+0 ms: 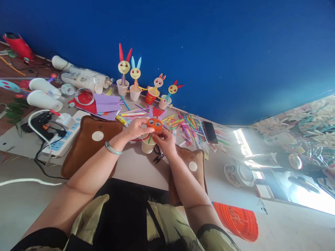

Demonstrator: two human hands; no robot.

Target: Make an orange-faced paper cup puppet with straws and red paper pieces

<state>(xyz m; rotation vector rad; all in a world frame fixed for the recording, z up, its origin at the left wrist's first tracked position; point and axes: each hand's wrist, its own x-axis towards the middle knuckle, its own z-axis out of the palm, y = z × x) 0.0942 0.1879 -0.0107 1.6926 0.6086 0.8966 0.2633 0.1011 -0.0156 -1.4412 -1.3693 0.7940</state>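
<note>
With arms stretched forward, the left hand [137, 128] pinches the orange face [154, 124], eyes toward the wearer, wider sideways; the right hand's [166, 142] grip I cannot tell.

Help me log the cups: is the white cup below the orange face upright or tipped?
Upright: the white cup has its wider end up, under the orange face, and its narrower base down.

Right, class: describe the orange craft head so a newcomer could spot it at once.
Find the blue wall, then the cluttered table below it. Between the left hand and right hand is the craft head. Unlike the four paler heads by the wall, it is orange.
</note>
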